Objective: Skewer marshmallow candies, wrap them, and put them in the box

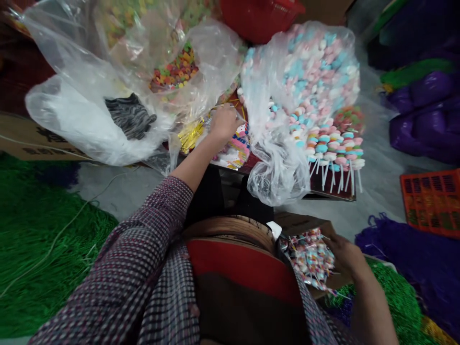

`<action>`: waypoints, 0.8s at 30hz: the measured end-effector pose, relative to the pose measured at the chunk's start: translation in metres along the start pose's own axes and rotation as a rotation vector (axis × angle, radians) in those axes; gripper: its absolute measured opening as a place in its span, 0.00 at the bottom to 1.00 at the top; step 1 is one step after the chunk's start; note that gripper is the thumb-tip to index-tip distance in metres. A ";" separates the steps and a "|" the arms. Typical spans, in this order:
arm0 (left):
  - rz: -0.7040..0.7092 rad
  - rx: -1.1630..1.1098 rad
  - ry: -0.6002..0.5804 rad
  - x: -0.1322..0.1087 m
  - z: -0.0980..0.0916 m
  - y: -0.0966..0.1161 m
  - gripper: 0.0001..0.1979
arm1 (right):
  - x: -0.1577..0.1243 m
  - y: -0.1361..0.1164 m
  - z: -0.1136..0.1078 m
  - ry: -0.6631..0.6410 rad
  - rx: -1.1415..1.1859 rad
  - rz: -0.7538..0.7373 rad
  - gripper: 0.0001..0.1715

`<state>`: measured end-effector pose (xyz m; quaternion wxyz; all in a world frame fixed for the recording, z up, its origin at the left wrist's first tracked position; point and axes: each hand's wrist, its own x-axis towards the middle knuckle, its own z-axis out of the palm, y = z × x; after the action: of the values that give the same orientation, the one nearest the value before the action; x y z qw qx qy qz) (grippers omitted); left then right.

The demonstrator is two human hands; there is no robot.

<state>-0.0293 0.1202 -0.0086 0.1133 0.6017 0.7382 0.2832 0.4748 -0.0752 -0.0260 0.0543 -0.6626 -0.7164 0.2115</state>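
My left hand [225, 122] reaches over a pile of colourful printed plastic bags [233, 155] at the front of the table; its fingers are curled down, and whatever is between them is hidden. Right beside it lies a bunch of gold twist ties [191, 135]. Low on the right, my right hand [347, 256] is at the edge of an open cardboard box [302, 221], blurred and dark, so its fingers do not show clearly. Inside that box are wrapped candy skewers [312, 258]. Unwrapped candy skewers [330, 143] with white sticks lie on the table's right corner.
Clear bags of pink, white and blue candies [319, 67] and of fruit-coloured rings [176, 69] cover the table's back. A red basket [260, 19] stands behind them. Green strands [46, 254] lie at left, purple mesh [413, 258] and an orange crate [433, 201] at right.
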 end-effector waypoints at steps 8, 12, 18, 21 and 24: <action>-0.079 0.187 -0.076 0.018 -0.001 0.002 0.12 | 0.004 -0.049 -0.003 0.038 0.159 -0.046 0.17; -0.061 0.061 0.006 0.019 -0.005 -0.006 0.09 | 0.013 -0.082 -0.017 0.076 0.332 -0.023 0.17; 0.067 -0.262 0.207 -0.024 -0.029 -0.009 0.15 | 0.049 -0.191 -0.020 0.026 0.762 -0.163 0.16; 0.065 -0.505 0.198 -0.067 -0.046 0.008 0.20 | 0.078 -0.254 -0.002 -0.007 0.988 -0.208 0.21; 0.039 -0.613 0.160 -0.105 -0.059 0.025 0.20 | 0.106 -0.298 0.020 -0.006 1.104 -0.337 0.30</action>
<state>-0.0123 0.0061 0.0348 0.2253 0.5293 0.6133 0.5412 0.1789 0.0135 0.0460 0.4230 -0.4124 -0.5956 0.5442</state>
